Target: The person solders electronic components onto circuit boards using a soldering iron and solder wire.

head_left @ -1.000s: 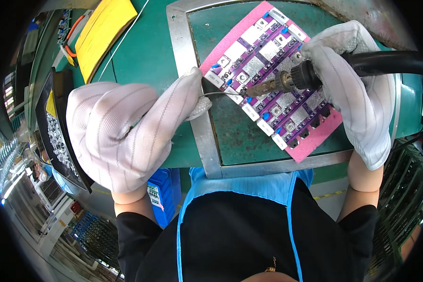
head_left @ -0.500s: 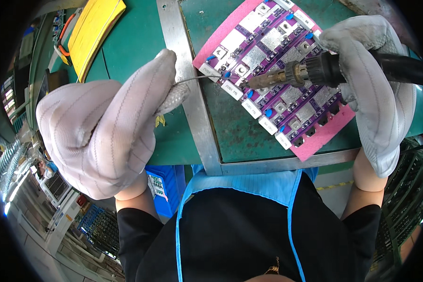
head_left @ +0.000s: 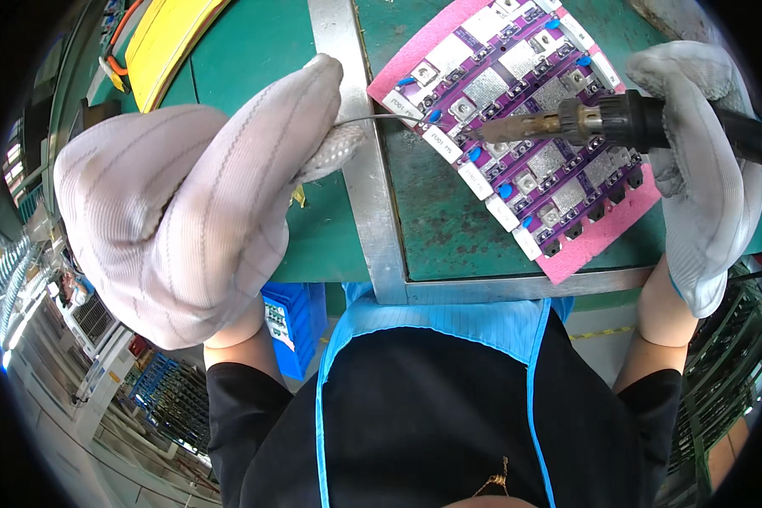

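My left hand [head_left: 186, 203], in a white striped glove, pinches a thin solder wire [head_left: 385, 117] between thumb and forefinger. The wire reaches right, over the edge of a purple circuit board [head_left: 516, 93]. My gloved right hand [head_left: 703, 161] is wrapped round the black handle of a soldering iron [head_left: 580, 123]. Its brownish tip points left, low over the board, close to the wire's end; I cannot tell whether they touch. White block resistors [head_left: 476, 180] line the board's near-left edge, beside small blue disc parts [head_left: 505, 190]. Pink foam [head_left: 559, 262] lies under the board.
A metal strip [head_left: 356, 161] frames the green work surface [head_left: 457, 241]. At the far left lies a yellow curved piece [head_left: 173, 42] near an orange-handled tool [head_left: 117, 63]. A blue bin [head_left: 300, 326] stands below the table edge, and dark racks [head_left: 720, 364] are at right.
The whole bench scene has shifted slightly in the view. The iron's tip has drawn a little to the right from the wire's end. Both hands keep their hold.
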A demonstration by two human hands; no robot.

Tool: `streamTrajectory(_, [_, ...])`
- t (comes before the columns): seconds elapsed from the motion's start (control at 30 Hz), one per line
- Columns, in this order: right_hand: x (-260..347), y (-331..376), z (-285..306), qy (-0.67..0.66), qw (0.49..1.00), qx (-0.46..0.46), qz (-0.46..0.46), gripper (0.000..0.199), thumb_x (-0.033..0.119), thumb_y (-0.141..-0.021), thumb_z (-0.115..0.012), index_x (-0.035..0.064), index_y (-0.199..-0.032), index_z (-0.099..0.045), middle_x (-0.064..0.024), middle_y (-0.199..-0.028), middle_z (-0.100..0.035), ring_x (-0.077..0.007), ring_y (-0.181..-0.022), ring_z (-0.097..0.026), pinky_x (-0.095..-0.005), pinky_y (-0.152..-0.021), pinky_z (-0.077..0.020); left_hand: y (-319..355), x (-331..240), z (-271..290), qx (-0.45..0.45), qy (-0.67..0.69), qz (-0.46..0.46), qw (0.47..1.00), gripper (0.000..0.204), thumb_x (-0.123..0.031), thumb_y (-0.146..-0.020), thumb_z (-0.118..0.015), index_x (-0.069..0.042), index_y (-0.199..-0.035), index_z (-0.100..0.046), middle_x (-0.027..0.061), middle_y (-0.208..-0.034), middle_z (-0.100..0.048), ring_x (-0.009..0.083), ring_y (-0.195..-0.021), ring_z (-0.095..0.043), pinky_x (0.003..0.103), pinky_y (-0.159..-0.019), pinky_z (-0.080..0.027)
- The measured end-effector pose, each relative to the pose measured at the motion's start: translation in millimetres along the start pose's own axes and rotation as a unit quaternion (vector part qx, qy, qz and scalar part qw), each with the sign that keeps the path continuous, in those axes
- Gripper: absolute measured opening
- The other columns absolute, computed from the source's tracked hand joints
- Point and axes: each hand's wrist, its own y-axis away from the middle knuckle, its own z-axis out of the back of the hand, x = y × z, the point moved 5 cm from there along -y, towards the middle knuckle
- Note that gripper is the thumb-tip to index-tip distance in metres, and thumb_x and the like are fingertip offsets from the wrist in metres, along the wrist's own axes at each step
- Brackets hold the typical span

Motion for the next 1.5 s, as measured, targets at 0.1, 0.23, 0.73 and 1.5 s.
streamTrajectory(0.1, [26,-20,2,-0.04,0.998,-0.022,0.049,0.03,-0.005,-0.085,-0.061,-0.006,-0.115,-0.067,-0.0165,-0.113,-0.067,-0.0215,-0.095,-0.068,-0.0293,-0.085,-0.055,5,1,-4,-0.014,0.007,-0.001,1.0,0.033,-0.022,-0.065,-0.083,-0.008,-0.094,-0.075,-0.0005,-0.087,-0.076,0.0141,-0.072,-0.06,0.027,-0.066,-0.047])
streamTrajectory(0.23, [34,-24,3,0.091,0.99,-0.038,0.098,0.03,-0.01,-0.085,-0.056,-0.0092,-0.114,-0.064,-0.0189,-0.108,-0.065,-0.0249,-0.095,-0.065,-0.0312,-0.084,-0.0543,11,2,-1,0.009,0.023,0.048,0.999,0.031,-0.021,-0.066,-0.082,-0.007,-0.093,-0.075,0.0002,-0.089,-0.076,0.0149,-0.073,-0.061,0.028,-0.069,-0.047])
streamTrajectory(0.73, [-18,70,22,-0.436,0.827,-0.279,-0.218,0.034,0.027,-0.107,-0.047,-0.0015,-0.122,-0.058,-0.0054,-0.083,-0.054,-0.0109,-0.066,-0.045,-0.0247,-0.059,-0.0354,68,-27,-4,-0.074,0.146,0.257,0.953,0.024,-0.017,-0.072,-0.082,-0.015,-0.096,-0.076,-0.0029,-0.09,-0.075,0.0193,-0.077,-0.061,0.032,-0.076,-0.049])
streamTrajectory(1.5, [-3,73,-26,-0.236,0.952,-0.167,-0.096,0.037,-0.012,-0.094,-0.058,0.0004,-0.128,-0.052,-0.0126,-0.129,-0.056,-0.019,-0.116,-0.057,-0.0319,-0.103,-0.0461,60,-96,-44,-0.109,0.286,0.183,0.934,0.018,-0.015,-0.08,-0.069,-0.015,-0.098,-0.068,0.0031,-0.099,-0.069,0.0225,-0.095,-0.067,0.036,-0.079,-0.052])
